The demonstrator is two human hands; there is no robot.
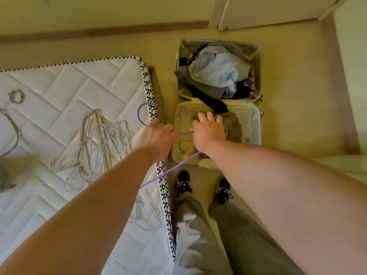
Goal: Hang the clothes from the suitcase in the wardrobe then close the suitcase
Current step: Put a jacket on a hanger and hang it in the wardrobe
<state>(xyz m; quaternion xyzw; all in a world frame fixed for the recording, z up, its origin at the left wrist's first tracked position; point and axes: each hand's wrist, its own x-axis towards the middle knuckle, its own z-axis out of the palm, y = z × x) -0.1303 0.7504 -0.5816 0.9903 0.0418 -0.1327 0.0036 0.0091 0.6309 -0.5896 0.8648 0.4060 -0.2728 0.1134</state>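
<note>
a: entry one, what do we hold?
b: purple hanger (168, 171), thin wire, at 12 o'clock over the near half of the suitcase (247, 119). our left hand (156, 135) curls round it just below the hook. our right hand (208, 131) lies over its right shoulder, fingers straight and spread, the wire running under the palm.
a: entry two, the suitcase?
b: lying open on the floor, 12 o'clock from our shoes (182, 183). far half heaped with clothes (206, 90): light blue garment (218, 70) on top, grey and dark pieces beneath, one dark piece spilling over the hinge. near half carries a flat grey piece (233, 129).
a: entry three, at 9 o'clock?
b: quilted mattress (59, 80), bearing a pile of pale hangers (103, 139). white door (268, 10) at 1 o'clock.
</note>
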